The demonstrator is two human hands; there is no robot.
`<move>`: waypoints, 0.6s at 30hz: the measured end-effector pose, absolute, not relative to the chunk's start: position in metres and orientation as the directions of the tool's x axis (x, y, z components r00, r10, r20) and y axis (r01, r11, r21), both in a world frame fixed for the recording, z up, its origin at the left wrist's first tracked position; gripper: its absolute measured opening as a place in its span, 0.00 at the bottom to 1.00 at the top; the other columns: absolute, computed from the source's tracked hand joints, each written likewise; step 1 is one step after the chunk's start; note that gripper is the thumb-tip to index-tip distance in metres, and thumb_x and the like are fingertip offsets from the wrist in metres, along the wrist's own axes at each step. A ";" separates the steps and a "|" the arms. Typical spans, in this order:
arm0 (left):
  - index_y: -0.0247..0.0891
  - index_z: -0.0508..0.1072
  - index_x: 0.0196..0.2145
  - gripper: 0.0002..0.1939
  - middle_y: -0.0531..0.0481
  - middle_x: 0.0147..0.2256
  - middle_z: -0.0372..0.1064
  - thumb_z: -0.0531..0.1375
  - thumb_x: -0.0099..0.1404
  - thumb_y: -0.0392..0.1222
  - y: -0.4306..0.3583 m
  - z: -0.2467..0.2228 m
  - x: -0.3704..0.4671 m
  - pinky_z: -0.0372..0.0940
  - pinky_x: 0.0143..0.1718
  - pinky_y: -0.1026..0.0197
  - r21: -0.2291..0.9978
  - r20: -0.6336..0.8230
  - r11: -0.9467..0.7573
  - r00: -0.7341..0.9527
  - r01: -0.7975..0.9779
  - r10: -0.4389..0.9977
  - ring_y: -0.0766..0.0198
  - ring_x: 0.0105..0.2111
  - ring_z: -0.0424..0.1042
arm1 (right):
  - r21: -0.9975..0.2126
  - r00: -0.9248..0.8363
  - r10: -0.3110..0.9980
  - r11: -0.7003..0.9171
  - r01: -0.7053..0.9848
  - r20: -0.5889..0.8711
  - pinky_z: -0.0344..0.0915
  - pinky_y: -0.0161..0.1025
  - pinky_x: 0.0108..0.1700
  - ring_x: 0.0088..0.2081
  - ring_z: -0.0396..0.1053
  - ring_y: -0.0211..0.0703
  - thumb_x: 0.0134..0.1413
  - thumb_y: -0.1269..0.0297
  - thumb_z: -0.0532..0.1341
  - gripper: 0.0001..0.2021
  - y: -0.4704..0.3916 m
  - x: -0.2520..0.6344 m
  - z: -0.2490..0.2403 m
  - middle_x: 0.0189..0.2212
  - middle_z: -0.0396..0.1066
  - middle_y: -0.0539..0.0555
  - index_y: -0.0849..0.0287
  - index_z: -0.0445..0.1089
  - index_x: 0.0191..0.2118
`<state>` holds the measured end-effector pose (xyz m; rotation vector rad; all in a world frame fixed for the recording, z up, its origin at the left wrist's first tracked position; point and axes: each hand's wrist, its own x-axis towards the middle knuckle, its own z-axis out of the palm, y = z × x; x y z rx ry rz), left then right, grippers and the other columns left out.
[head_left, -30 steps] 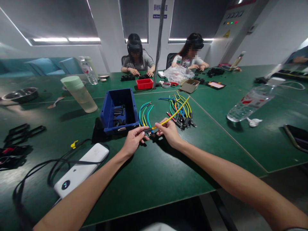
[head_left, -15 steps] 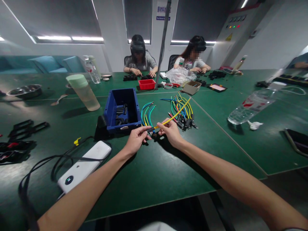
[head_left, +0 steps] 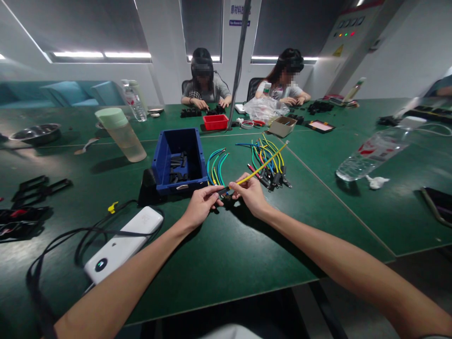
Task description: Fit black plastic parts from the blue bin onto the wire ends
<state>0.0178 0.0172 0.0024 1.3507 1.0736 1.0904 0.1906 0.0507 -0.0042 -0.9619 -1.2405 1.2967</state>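
A yellow wire [head_left: 263, 166] slants up to the right from between my hands. My right hand [head_left: 251, 194] pinches it near its lower end. Around that end is a black sleeve [head_left: 223, 191], held in the fingers of my left hand [head_left: 202, 205]. Just beyond my hands lie several green, blue and yellow wires [head_left: 219, 165], their near ends partly hidden. Farther right is a bundle of coloured wires with black sleeves and metal lugs [head_left: 273, 176]. A blue bin [head_left: 158, 162] with several black sleeves inside stands beyond my left hand.
A white power bank [head_left: 123, 245] with a black cable lies by my left forearm. A green-lidded bottle [head_left: 122, 136] stands left of the bin. A water bottle [head_left: 374, 150] is at the right. Two people sit across the table behind a red tray [head_left: 215, 123].
The yellow wire's free end has swung slightly right and lower. Both hands keep nearly the same place and grip.
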 end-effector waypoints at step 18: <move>0.33 0.73 0.48 0.18 0.47 0.28 0.73 0.57 0.61 0.40 0.014 0.002 0.018 0.62 0.26 0.66 0.991 0.073 -0.093 0.191 0.094 0.979 0.66 0.26 0.71 | -0.985 -0.137 0.986 0.075 -0.153 0.097 0.63 0.33 0.21 0.17 0.66 0.35 0.41 0.52 0.69 0.18 0.052 0.191 -0.004 0.16 0.67 0.45 0.57 0.61 0.28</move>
